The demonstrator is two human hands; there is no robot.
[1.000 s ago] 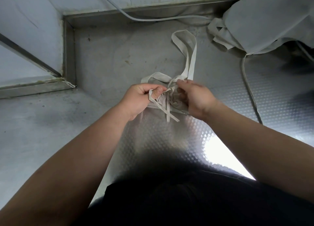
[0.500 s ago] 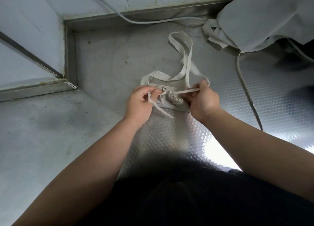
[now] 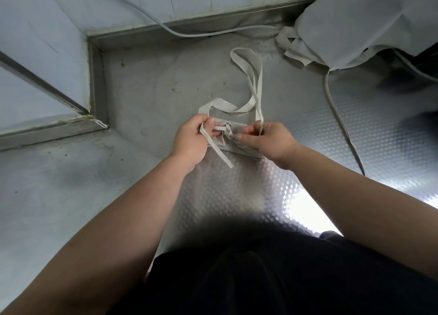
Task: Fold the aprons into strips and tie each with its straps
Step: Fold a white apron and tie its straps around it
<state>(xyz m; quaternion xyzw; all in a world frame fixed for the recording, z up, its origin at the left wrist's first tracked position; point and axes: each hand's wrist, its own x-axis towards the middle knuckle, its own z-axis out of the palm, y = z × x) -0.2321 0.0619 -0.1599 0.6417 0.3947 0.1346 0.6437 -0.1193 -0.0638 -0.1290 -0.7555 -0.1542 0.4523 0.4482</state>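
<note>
Standing right by this person while they work. Their left hand (image 3: pixel 192 139) is curled round a narrow strap end (image 3: pixel 216 152), a flat woven tape whose loose tail hangs down past the heel of that hand. The right hand (image 3: pixel 272 141) has thumb and fingertips pinched at the knot (image 3: pixel 228 131), which sits between the two hands.

Under both hands and touching them is the folded apron (image 3: pixel 246 151), soft beige cloth, creased and squashed into a short strip. A wider flat band, the neck loop (image 3: pixel 259 77), runs from the right hand's fingers away from the person and doubles back in a long skinny loop, lying limp.

The tabletop (image 3: pixel 237 196) below the hands is embossed metal with a tiny diamond pattern, shiny off to the right hand's side. Left of the left hand it's flat, dull and smudged.

Count-wise: two hands, one folded apron, one knot. There's also one apron heap (image 3: pixel 355 23), smooth pale grey, well beyond the right hand, with one trailing tie (image 3: pixel 339 115). One pale cable (image 3: pixel 189 33) runs along the wall.
</note>
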